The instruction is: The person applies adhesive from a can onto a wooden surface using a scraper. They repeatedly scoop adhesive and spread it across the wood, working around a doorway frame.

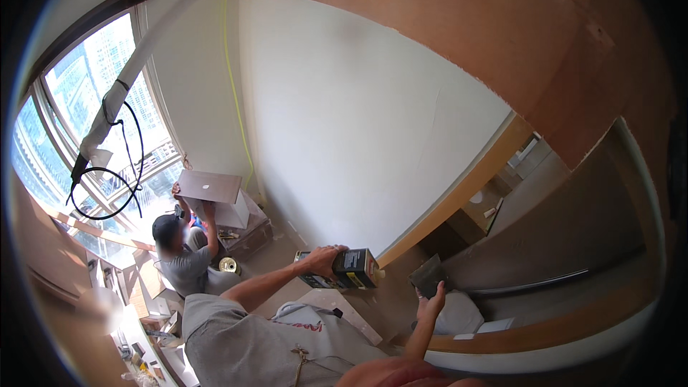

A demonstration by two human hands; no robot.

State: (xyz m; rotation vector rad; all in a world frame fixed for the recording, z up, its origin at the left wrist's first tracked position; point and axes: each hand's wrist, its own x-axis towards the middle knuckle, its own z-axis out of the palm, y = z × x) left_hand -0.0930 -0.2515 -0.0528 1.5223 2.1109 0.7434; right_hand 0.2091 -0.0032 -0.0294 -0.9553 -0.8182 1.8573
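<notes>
My left hand point(326, 261) is wrapped over a rectangular metal can point(355, 269), dark with a printed label. The can lies tilted on its side, with a pale end toward the right. A thin, dark, flat square piece point(428, 276) is held by its lower edge in my right hand point(432, 303); it may be a spreader, but its kind is not clear. A gap separates the square piece from the can. Below my left forearm is a pale board or box top point(351, 314), partly hidden by my grey shirt.
Near the window, a co-worker point(188, 261) in a dark cap crouches, hands on a brown panel point(209, 188) over a white box. A wrapped pipe point(136, 64) with black cable loops hangs at left. A large white wall panel point(344, 115) stands ahead. Tools clutter the lower left.
</notes>
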